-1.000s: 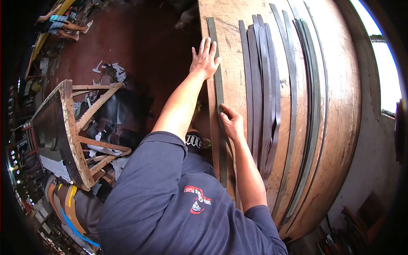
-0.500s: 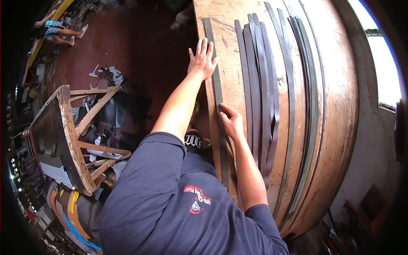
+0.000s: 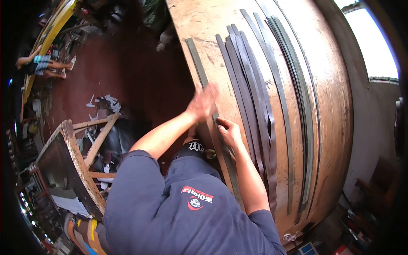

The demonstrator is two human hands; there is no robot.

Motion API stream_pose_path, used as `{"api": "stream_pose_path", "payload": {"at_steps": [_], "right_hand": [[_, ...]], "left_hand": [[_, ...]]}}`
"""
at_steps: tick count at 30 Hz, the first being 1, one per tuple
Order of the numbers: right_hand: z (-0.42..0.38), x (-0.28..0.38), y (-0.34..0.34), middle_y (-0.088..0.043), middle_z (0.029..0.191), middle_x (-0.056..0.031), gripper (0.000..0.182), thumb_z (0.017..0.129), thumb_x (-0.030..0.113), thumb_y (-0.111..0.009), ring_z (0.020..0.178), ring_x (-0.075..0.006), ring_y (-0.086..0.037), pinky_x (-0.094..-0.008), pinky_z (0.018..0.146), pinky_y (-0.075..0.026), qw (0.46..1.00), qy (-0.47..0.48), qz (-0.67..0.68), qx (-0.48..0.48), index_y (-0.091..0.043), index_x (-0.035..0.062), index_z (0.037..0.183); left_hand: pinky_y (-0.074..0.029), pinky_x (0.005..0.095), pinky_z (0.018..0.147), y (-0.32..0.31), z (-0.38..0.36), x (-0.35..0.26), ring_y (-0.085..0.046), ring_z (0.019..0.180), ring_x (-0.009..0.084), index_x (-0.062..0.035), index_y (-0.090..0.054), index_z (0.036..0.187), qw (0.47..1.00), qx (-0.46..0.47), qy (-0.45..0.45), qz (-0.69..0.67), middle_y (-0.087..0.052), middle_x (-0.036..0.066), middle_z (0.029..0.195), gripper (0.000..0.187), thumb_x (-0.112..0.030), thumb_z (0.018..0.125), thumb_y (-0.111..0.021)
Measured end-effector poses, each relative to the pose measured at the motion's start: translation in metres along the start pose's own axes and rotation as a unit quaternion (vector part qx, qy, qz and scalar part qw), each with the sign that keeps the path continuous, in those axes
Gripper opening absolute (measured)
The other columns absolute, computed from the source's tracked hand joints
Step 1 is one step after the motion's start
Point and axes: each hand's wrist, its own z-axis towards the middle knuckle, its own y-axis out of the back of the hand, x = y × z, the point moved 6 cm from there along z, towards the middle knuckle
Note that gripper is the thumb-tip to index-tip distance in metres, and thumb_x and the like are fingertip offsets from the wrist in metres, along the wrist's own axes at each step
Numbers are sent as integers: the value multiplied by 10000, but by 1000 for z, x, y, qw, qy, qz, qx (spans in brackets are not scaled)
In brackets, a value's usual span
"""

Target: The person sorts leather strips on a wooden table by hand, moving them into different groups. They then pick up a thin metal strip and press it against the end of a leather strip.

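Observation:
A long dark leather strip [image 3: 197, 61] lies along the near left edge of the wooden table. My left hand [image 3: 205, 103] is over its middle, fingers stretched out flat and blurred by motion. Just below, my right hand [image 3: 230, 132] has its thumb and forefinger pinched at the strip's right side; the other fingers are curled. The strip's lower part runs down beside my right forearm and partly behind my shirt.
More dark strips [image 3: 250, 85] lie in a bunch on the table [image 3: 331, 127], with further green-black strips [image 3: 297, 85] to the right. A wooden frame [image 3: 80, 157] stands at left near scraps [image 3: 108, 103] on the floor. A person [image 3: 46, 66] is at far left.
My left hand has slid down along the strip toward my right hand. My right hand stays by the strip. The whole view has shifted and tilted slightly.

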Motion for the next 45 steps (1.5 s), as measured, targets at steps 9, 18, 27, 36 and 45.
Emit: {"api": "stream_pose_path", "payload": {"at_steps": [9,18,27,36,45], "right_hand": [[-13,24,3,-692,1096,-160,337,857,95,-601,1014,-201,-656,-309,904,-494,999,-33,-26,-24,-650,29,1184],[-18,18,6,-657,1146,-166,464,878,108,-632,1037,-198,-620,-312,922,-477,998,0,-60,24,-540,50,1329],[-78,-4,28,-667,1049,-165,587,867,57,-650,963,-247,-647,-344,874,-514,997,14,-50,61,-437,97,1412],[-78,-35,24,-640,928,-32,476,884,24,-644,819,-88,-587,-229,766,-487,994,-12,44,96,-538,89,1344],[-76,-47,23,-681,1072,-136,377,874,80,-661,975,-172,-633,-298,887,-493,998,27,22,57,-618,60,1248]], "left_hand": [[-126,584,1147,8,17,93,-162,1467,256,-118,-299,1490,986,104,-119,61,-199,79,1583,784,-569,882,-502],[-106,640,1121,-15,9,25,-62,1467,367,23,-198,1488,939,-15,339,-50,-109,206,1579,783,-503,950,-415],[-156,581,1147,-13,2,12,-61,1473,320,-21,-254,1482,928,-88,358,-46,-121,133,1590,716,-423,937,-483],[-145,557,1160,-15,2,14,-55,1476,303,-33,-246,1490,928,-84,362,-31,-105,123,1595,728,-456,940,-464],[-162,554,1156,-16,3,14,-60,1475,307,-30,-247,1491,928,-78,363,-31,-109,128,1594,737,-475,941,-455]]}}
